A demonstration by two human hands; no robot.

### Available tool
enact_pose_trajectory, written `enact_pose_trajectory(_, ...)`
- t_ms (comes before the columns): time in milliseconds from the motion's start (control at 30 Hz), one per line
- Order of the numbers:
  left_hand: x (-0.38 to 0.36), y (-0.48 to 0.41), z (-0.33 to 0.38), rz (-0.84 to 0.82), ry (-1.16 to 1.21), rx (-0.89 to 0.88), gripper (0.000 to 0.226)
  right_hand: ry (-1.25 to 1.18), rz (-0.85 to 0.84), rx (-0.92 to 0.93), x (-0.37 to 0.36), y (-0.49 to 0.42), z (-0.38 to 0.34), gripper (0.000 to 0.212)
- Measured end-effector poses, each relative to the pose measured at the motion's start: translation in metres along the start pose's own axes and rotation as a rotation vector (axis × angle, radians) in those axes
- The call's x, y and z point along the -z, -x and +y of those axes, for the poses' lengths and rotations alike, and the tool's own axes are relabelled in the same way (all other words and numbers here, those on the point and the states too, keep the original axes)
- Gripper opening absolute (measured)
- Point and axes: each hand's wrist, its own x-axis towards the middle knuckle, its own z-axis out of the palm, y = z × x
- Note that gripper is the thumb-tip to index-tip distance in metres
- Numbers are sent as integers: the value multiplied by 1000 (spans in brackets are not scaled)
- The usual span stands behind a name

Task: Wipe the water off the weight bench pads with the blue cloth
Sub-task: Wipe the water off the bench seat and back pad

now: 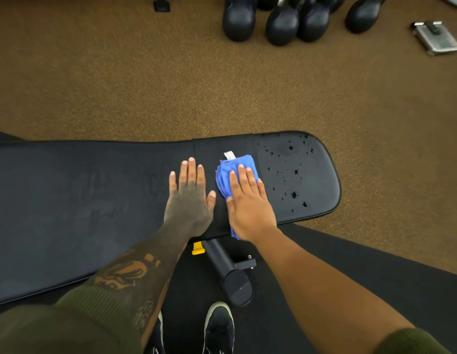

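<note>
Pressing flat with fingers together, the right hand (249,203) pins a folded blue microfibre cloth (231,175) on the short black vinyl seat pad (309,180), just beside scattered water droplets (293,172). Close by, not touching the cloth, the left hand (189,200) lies palm-down, fingers slightly spread, on the long black back pad (81,200).

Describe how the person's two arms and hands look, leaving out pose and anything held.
Both arms wear olive-green ribbed sleeves pushed up, forearms bare. The left hand and its forearm carry dense dark tattoos. The right hand shows no tattoos, rings or gloves.
</note>
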Motion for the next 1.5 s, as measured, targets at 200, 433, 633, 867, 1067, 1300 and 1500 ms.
enact_pose_trajectory(200,3,-12,8,-27,39,-9,68,9,11,-164,13,-42,12,61)
enact_pose_trajectory(433,-3,-12,8,-5,3,-9,69,37,-8,-124,21,-90,-5,62)
enact_pose_trajectory(633,-1,-12,8,1,28,-18,74,63,-10,91,17,-46,18,61)
enact_pose_trajectory(867,1,-11,10,-17,-11,3,71,36,-3,-125,29,-91,31,60)
enact_pose_trajectory(1067,1,-12,11,-38,-51,13,71,61,-2,0,23,-88,5,62)
enact_pose_trajectory(1300,3,-17,14,-46,-50,16,71,85,-8,91,22,-59,29,62)
enact_pose_trajectory(1500,12,-29,26,-41,-16,-8,66,50,-40,-26,25,-70,12,62)
